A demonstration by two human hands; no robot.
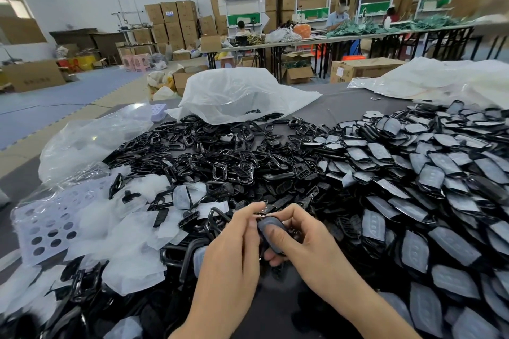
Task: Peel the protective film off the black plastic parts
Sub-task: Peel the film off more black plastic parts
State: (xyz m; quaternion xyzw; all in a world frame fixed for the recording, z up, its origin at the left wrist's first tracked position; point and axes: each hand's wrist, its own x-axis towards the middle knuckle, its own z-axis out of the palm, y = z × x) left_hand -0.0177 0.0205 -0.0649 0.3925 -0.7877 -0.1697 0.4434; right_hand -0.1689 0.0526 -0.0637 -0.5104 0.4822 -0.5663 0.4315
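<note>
My right hand (311, 242) grips a black plastic part (271, 231) covered with grey film, thumb lying across its face. My left hand (234, 245) pinches at the part's top edge with thumb and forefinger, where the film corner sits. Both hands hover over the near middle of the table. To the right lies a large pile of film-covered black parts (429, 173). Bare glossy black frames and parts (220, 157) are heaped in the centre. Peeled-off film pieces (129, 234) lie at the left.
A lilac perforated tray (44, 228) sits at the left under the films. Clear plastic bags (242, 93) lie at the table's far side and far left (91, 135). Behind stand long worktables (330, 41), cardboard boxes and people at work.
</note>
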